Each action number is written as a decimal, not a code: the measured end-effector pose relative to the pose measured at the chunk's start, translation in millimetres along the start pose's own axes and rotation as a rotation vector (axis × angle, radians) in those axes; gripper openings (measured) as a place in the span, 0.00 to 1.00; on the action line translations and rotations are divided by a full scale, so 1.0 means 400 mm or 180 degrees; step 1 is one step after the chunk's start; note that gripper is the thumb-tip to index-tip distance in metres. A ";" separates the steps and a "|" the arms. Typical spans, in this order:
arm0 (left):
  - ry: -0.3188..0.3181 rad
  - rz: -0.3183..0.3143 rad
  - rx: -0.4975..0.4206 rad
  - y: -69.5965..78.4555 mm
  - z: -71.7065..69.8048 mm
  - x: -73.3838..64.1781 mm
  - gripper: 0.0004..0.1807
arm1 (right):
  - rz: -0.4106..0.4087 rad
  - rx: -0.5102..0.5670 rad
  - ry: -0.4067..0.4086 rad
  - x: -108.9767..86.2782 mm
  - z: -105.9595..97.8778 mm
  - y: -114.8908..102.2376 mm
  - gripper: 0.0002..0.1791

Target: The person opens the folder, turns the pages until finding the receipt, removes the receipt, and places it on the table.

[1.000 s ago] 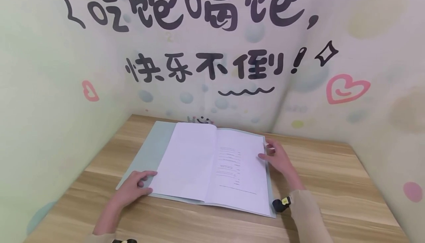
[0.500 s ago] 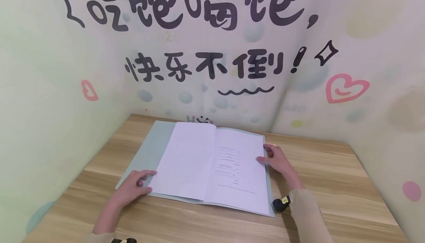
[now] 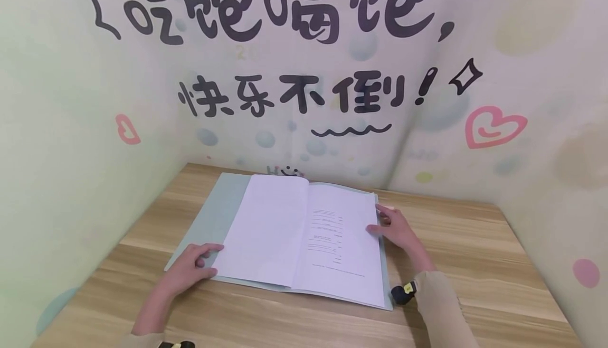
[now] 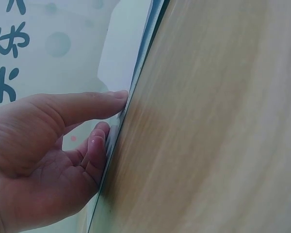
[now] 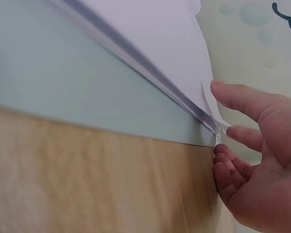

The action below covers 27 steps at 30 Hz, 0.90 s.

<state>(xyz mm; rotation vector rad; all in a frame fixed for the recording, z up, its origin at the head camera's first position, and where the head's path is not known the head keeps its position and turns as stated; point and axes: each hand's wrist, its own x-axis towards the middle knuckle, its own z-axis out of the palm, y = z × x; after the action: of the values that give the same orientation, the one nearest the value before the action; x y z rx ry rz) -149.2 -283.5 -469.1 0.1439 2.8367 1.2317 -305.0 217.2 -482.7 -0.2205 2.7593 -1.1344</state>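
An open booklet (image 3: 271, 232) with white pages lies on the table inside a pale blue-green folder cover (image 3: 209, 216). Its right page (image 3: 351, 253) carries lines of small print; the left one looks blank. My left hand (image 3: 187, 269) rests at the lower left, thumb and index finger spread at the left page's edge, other fingers loosely bent. At the right edge is my right hand (image 3: 396, 229), its thumb over the page. In the right wrist view, the index fingertip (image 5: 235, 132) touches a slightly raised sheet edge (image 5: 209, 99); thumb and index finger stand apart.
The wooden table (image 3: 475, 263) extends to both sides and in front of the booklet. Behind it rises a wall (image 3: 294, 57) with large black characters and pink hearts. A black wrist device (image 3: 402, 292) sits by the right sleeve (image 3: 442, 306).
My right hand's fingers have shifted slightly down along the right page edge, and the index finger has straightened. The left hand and the booklet stay nearly in place.
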 end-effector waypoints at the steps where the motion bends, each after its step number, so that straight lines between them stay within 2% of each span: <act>1: -0.0006 0.0001 0.0005 0.000 -0.001 0.000 0.27 | -0.0021 -0.0020 0.0011 0.000 0.000 -0.001 0.45; 7: -0.0037 -0.0001 0.0009 0.000 -0.004 0.000 0.27 | -0.0190 -0.0105 0.0084 -0.005 -0.004 -0.017 0.45; 17: -0.0042 -0.0022 0.0017 -0.002 -0.003 0.000 0.27 | -0.0431 -0.0184 -0.0093 -0.007 -0.011 -0.018 0.41; 24: -0.0041 0.0031 0.0068 0.000 -0.003 0.005 0.27 | -0.0575 0.0087 -0.0119 -0.015 -0.023 -0.024 0.40; 27: -0.0041 -0.0022 0.0080 0.002 -0.002 0.005 0.27 | -0.0650 0.0153 -0.0093 -0.019 -0.027 -0.026 0.40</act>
<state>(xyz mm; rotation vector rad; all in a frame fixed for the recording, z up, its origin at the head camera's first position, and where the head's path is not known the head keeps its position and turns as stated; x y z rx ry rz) -151.2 -283.3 -468.2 0.1421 2.8400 1.1898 -298.6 218.6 -467.1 -0.5188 2.7296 -1.2314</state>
